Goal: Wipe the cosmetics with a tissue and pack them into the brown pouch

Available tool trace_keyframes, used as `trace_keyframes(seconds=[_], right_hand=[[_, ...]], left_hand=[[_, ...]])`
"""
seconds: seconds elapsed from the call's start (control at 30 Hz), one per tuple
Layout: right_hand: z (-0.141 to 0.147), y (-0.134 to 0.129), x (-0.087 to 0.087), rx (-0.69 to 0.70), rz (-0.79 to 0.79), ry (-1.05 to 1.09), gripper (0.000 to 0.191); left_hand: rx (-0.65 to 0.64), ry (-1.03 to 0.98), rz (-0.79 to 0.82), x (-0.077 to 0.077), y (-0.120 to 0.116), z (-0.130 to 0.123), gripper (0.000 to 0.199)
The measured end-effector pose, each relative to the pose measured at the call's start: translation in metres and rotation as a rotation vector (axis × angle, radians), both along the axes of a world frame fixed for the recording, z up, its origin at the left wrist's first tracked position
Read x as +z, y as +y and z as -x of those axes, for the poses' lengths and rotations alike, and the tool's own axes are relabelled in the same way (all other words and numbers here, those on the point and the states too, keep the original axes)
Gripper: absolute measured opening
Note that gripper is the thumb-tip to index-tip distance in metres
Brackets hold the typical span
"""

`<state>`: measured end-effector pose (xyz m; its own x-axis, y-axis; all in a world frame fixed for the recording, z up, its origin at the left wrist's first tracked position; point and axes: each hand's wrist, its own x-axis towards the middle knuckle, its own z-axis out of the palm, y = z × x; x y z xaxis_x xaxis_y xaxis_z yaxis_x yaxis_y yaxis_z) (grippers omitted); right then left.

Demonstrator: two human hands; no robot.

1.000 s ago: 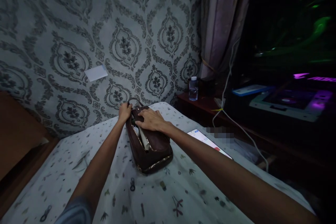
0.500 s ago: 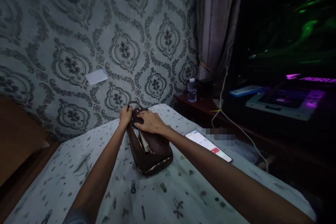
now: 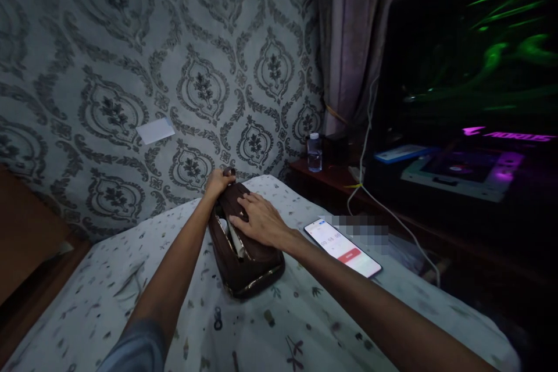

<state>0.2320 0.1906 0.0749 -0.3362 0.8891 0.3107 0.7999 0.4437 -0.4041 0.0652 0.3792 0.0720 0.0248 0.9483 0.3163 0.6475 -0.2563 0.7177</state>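
Observation:
A dark brown bag [image 3: 257, 253] lies on the patterned bed sheet in front of me, its zipped top partly open. Inside the gap show a white round-ended item [image 3: 224, 225] and a pale flat item [image 3: 236, 242], both mostly hidden. At the bag's far end, my left hand [image 3: 218, 183] is closed on the dark strap [image 3: 229, 172]. My right hand [image 3: 260, 218] lies flat over the bag's top, right of the opening, its fingers spread.
A phone [image 3: 344, 248] with a lit timer screen lies right of the bag. Beyond it, a water bottle [image 3: 314, 153] stands on a reddish-brown ledge [image 3: 300, 170]. A white cable [image 3: 394, 218] hangs before the dark computer case [image 3: 392, 40]. At left is a brown box [image 3: 26, 232].
The strap, looped upright beyond the bag before, is now gathered in my left hand, which has moved slightly up and right. My right hand stays on the bag. The view has shifted slightly.

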Motion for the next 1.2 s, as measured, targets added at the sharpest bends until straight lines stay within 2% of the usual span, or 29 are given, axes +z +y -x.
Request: trace_keyframes(seconds=[0.17, 0.43, 0.6, 0.73, 0.9, 1.1, 1.2], right_hand=[[0.000, 0.002, 0.005, 0.026, -0.019, -0.009, 0.054], [0.001, 0.008, -0.001, 0.047, 0.038, 0.055, 0.056], [0.000, 0.003, 0.003, 0.030, 0.010, 0.039, 0.049], [-0.003, 0.009, 0.010, 0.058, 0.024, 0.013, 0.045], [-0.003, 0.035, 0.016, 0.087, 0.109, -0.001, 0.058], [0.006, 0.071, 0.018, 0.146, 0.221, -0.051, 0.085], [0.008, 0.087, 0.017, 0.149, 0.245, -0.094, 0.088]], left_hand=[[0.075, 0.035, -0.058, -0.001, -0.003, 0.001, 0.023], [-0.018, 0.014, -0.142, -0.004, -0.019, -0.001, 0.026], [-0.028, 0.008, -0.169, -0.002, -0.025, -0.003, 0.027], [-0.021, 0.008, -0.189, 0.001, -0.028, -0.005, 0.027], [-0.046, -0.016, -0.190, 0.002, -0.031, -0.005, 0.027], [-0.052, -0.071, -0.158, -0.002, -0.025, -0.003, 0.025], [-0.048, -0.097, -0.132, -0.005, -0.021, -0.001, 0.025]])
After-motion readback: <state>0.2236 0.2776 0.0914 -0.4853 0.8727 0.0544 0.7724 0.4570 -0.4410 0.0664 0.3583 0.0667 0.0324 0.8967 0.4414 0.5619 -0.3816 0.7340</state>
